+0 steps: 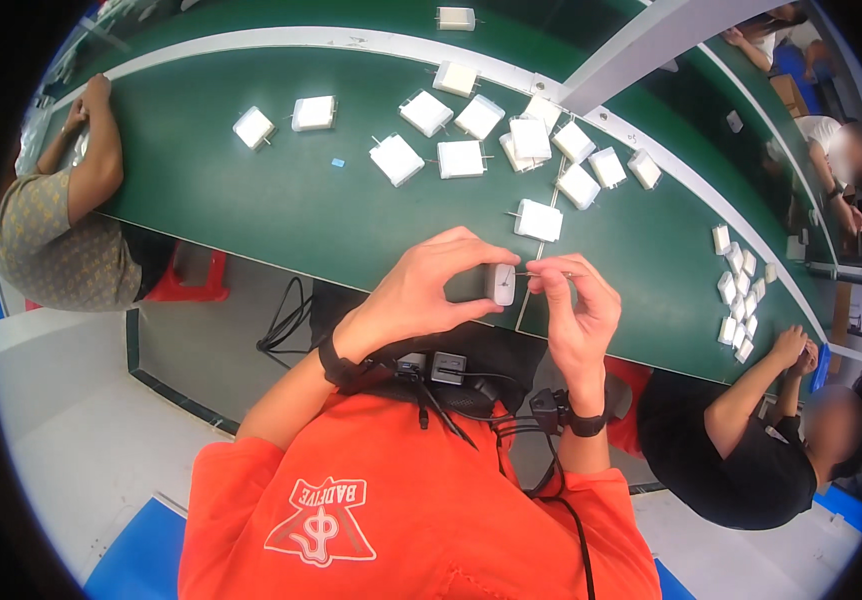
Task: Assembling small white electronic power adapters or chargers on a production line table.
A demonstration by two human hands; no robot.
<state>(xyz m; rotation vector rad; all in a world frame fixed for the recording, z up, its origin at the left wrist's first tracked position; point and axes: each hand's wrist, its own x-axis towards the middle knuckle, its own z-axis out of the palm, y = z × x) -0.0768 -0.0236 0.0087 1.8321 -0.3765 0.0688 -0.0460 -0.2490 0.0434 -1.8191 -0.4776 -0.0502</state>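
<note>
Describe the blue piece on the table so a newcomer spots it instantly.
Start at the green table before the orange shirt. Left of the main group of white blocks lie two more; just below the right-hand block is the blue piece. It alone is small and blue; its neighbours are larger and white.

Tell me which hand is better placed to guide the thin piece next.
Probably the right hand: its fingertips pinch the thin piece, while the left hand is occupied, holding the white block between thumb and fingers.
</note>
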